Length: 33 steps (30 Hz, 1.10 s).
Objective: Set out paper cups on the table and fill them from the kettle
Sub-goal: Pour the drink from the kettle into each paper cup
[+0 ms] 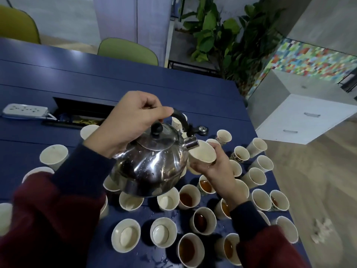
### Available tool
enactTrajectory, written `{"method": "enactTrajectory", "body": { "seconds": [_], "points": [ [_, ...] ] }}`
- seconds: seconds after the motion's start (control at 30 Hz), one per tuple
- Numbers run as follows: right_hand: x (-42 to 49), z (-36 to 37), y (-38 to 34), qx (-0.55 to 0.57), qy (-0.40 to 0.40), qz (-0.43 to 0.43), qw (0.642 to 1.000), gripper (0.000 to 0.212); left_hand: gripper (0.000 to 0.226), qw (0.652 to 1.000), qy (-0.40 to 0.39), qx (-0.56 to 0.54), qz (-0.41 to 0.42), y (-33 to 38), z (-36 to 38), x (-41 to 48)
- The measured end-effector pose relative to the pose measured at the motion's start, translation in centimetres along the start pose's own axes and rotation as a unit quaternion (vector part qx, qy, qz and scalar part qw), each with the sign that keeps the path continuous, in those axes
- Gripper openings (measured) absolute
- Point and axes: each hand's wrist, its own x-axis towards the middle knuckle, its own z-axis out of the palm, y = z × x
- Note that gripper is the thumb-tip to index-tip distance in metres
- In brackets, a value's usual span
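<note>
My left hand (127, 122) grips the black handle of a shiny steel kettle (152, 163), held above the table and tipped to the right. Its spout (192, 143) sits at the rim of a white paper cup (202, 154) that my right hand (218, 169) holds tilted toward it. Several paper cups stand on the blue table (96, 82) below; some hold brown liquid, such as one near the front (188, 248), others look empty, such as one at the left (54, 155). I cannot see liquid flowing.
Water drops lie on the table between the front cups. A white power strip (24, 111) rests beside an open cable slot (81, 111). Green chairs (127, 49) stand behind the table. Plants, a white drawer cabinet (301, 118) and wooden floor lie to the right.
</note>
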Motion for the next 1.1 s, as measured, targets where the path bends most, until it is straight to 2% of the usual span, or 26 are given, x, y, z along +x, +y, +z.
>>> {"method": "enactTrajectory", "body": {
  "seconds": [0.1,0.2,0.37,0.47,0.7,1.1],
  "points": [
    [-1.2,0.7,-0.6,-0.055,0.001,-0.064,0.996,0.057,0.032,0.999,-0.010,0.047,0.004,0.6,0.3,-1.1],
    [-2.3,0.9,-0.8,-0.063,0.001,-0.083,0.995,0.057,0.031,0.997,-0.011,0.080,0.006,1.1,0.8,-2.0],
    [-3.0,1.1,-0.2,-0.060,0.002,-0.083,0.995,0.063,0.035,0.991,-0.011,0.130,0.001,1.7,1.6,-2.8],
    [-3.4,1.4,0.3,-0.046,-0.007,-0.055,0.997,0.067,0.039,0.987,-0.001,0.159,0.000,1.8,2.1,-3.0],
    [-4.0,1.6,0.6,-0.037,-0.001,-0.042,0.998,0.066,0.032,0.976,0.014,0.217,0.013,2.2,3.2,-3.1],
    [-4.1,0.6,0.6,-0.002,-0.004,-0.040,0.999,0.061,0.028,0.970,0.027,0.240,0.015,2.6,4.2,-2.4]
  ]
}}
